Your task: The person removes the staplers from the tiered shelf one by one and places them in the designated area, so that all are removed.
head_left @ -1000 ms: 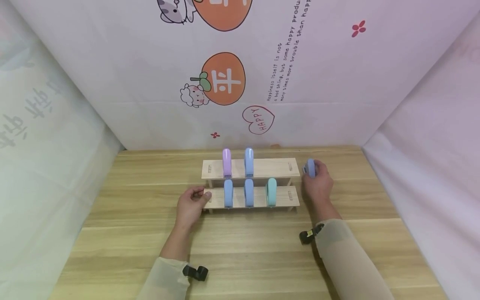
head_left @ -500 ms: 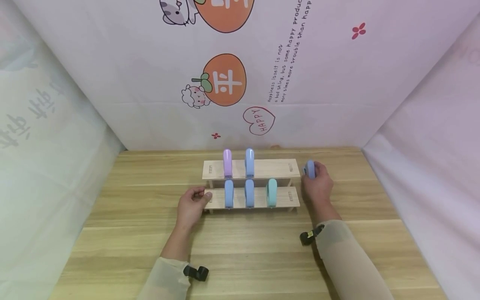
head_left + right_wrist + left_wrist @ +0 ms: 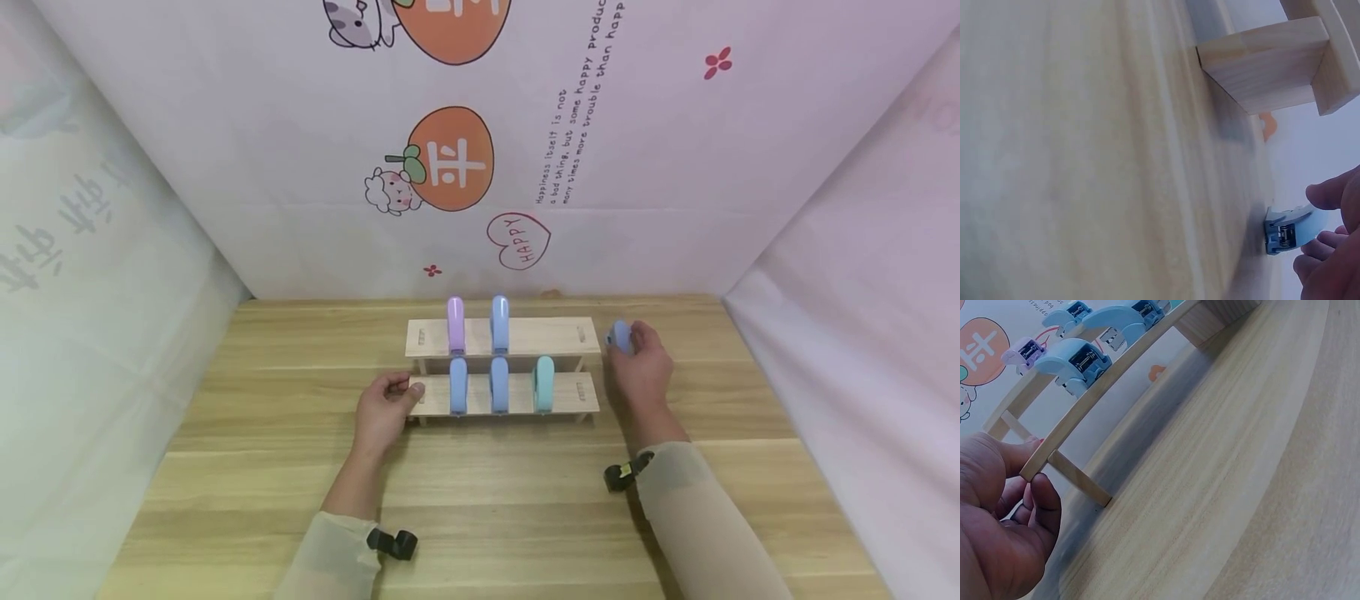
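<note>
My left hand (image 3: 381, 415) pinches the left end of the front wooden stand (image 3: 480, 395) between thumb and fingers. Two blue spring clips (image 3: 458, 386) and a mint one (image 3: 543, 384) sit across that stand. Behind it, the rear wooden stand (image 3: 536, 335) bears a purple clip (image 3: 456, 325) and a blue one (image 3: 499, 323). To the right of the stands, my right hand (image 3: 643, 367) holds another blue spring clip (image 3: 619, 337) between thumb and fingers. In the right wrist view this clip (image 3: 1288, 234) has its spring showing, its end close to the tabletop; contact cannot be told.
Both stands rest on a wood-grain table (image 3: 495, 517), one behind the other. A printed white cloth (image 3: 637, 242) rises behind the table's back edge, and pale cloth hangs at both sides. Stand legs (image 3: 1079, 478) reach down to the tabletop.
My right hand has shifted slightly to the right, and the blue clip in it has turned a little. The left hand keeps its grip on the front stand; the other clips stay put.
</note>
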`<state>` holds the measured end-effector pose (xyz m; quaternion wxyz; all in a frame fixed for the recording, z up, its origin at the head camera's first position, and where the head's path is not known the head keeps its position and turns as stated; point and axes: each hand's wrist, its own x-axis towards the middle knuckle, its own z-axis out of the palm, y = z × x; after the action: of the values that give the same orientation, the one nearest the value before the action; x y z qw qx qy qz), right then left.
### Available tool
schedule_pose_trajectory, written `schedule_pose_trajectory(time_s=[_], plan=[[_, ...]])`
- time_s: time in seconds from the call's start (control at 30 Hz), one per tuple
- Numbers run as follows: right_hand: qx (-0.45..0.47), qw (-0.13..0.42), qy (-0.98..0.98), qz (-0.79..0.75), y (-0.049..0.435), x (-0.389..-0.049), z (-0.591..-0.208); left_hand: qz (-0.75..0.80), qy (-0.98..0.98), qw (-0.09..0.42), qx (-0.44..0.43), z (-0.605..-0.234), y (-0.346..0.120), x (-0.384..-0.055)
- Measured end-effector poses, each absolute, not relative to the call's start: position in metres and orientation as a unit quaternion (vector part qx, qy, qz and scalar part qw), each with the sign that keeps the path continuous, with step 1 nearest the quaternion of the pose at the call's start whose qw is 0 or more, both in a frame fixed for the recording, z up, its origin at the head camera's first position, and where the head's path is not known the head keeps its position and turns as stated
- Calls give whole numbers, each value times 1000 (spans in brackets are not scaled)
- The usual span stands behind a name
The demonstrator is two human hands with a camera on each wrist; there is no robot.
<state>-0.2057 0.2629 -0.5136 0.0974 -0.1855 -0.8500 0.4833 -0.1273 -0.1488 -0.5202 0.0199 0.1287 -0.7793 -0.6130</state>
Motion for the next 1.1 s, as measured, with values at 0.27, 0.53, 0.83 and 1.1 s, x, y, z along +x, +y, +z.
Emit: schedule_pose_trajectory(time_s=[0.27,0.53,0.83,1.1], plan=[[-179,111,-840,499,260,-200,-493,-609,-782,17,133,-518,-149,-129],[-133,161,-832,515,244,-195,-475,-608,-782,19,135,-518,-149,-128],[-120,172,-808,551,220,-189,-454,-612,-779,16,133,-519,-149,-128],[-77,172,-808,558,202,-180,-440,-608,-783,17,134,-520,-149,-129]])
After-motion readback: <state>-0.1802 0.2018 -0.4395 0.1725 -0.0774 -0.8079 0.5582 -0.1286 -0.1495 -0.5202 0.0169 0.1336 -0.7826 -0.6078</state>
